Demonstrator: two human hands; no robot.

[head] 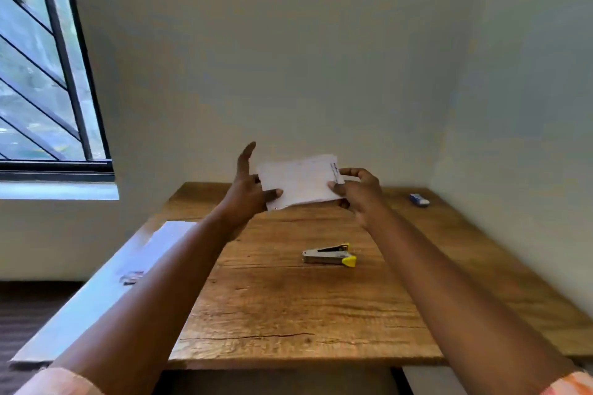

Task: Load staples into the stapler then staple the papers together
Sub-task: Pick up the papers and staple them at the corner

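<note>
- We've got the papers [300, 181] up in the air over the far half of the table [288, 298], held at both short ends. Left hand [248, 194] has its thumb pinching the near-left corner with the other fingers sticking up straight; right hand [357, 191] is curled round the right edge, thumb on top.
- Thin little stack — light, floppy, and the sheets will probably slide out of line if we loosen up. Best grip is close to the corner we want stapled, squared up first.
- Stapler [330, 255] lies on the table nearer to us, well apart from both hands. It looks like metal with yellow ends, so stiff and easy to grab round the body. Can't tell if it's loaded.
- Small blue thing [419, 199] sits far right near the wall — out of the way.
- Lots of bare wood around the stapler; the table's left edge is close to our left arm.
</note>
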